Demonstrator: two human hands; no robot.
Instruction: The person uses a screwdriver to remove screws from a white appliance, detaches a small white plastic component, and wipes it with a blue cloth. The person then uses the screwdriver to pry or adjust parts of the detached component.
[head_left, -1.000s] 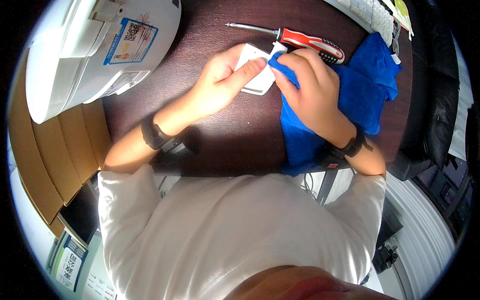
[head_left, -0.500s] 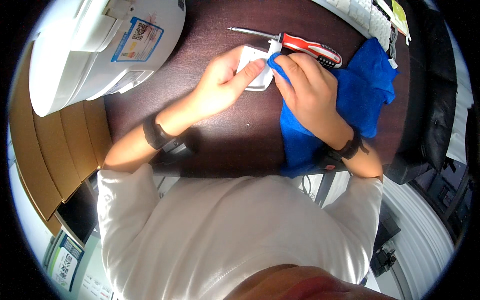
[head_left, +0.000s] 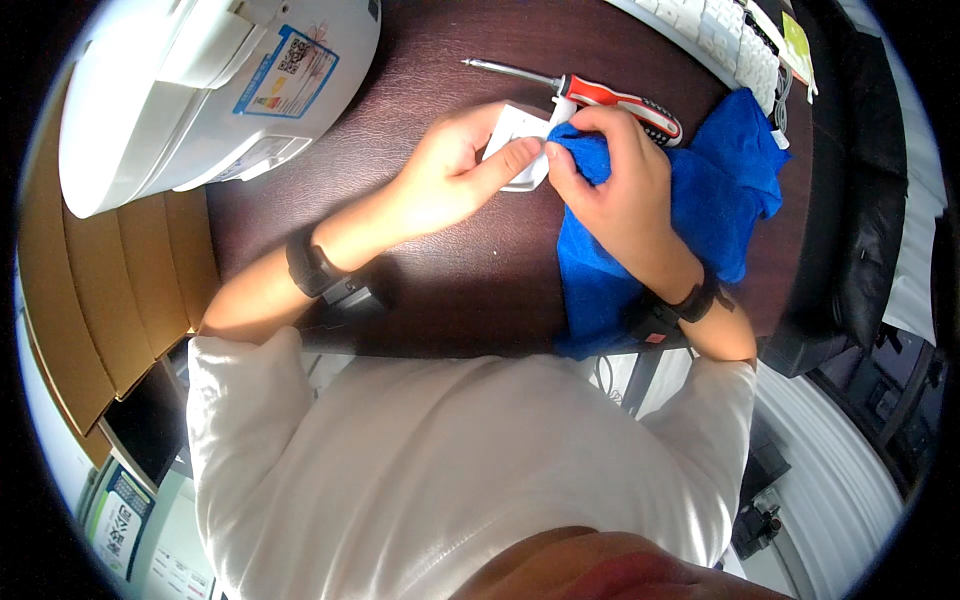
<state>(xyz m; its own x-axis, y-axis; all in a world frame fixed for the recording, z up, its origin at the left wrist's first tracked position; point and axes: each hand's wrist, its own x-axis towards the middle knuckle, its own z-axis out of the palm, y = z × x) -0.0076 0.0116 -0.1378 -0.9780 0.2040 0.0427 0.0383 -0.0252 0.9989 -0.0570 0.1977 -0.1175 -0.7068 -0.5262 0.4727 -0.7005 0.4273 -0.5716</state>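
My left hand (head_left: 455, 170) grips a small white plastic piece (head_left: 519, 124), thumb on its upper face and the other fingers behind it. The piece looks shallow, with a raised rim, and a narrow white part sticks up at its far right corner. My right hand (head_left: 637, 185) pinches a bunched part of a blue cloth (head_left: 715, 195) against the piece's right side. The rest of the cloth spreads over the table under and beside my right forearm. Just beyond both hands lies a screwdriver (head_left: 606, 94) with a red, white and black handle, its metal tip toward the left.
A large white rounded appliance (head_left: 215, 140) with a label stands at the left, above a brown cardboard box (head_left: 110, 280). At the far right is a white keyboard (head_left: 725, 35), with a grey cable (head_left: 782, 95) near it. The dark brown table (head_left: 450, 290) ends before my body.
My hands and the white piece have come slightly nearer to me. The fingers of my right hand have shifted their pinch, and more of the bunched cloth shows between thumb and fingers.
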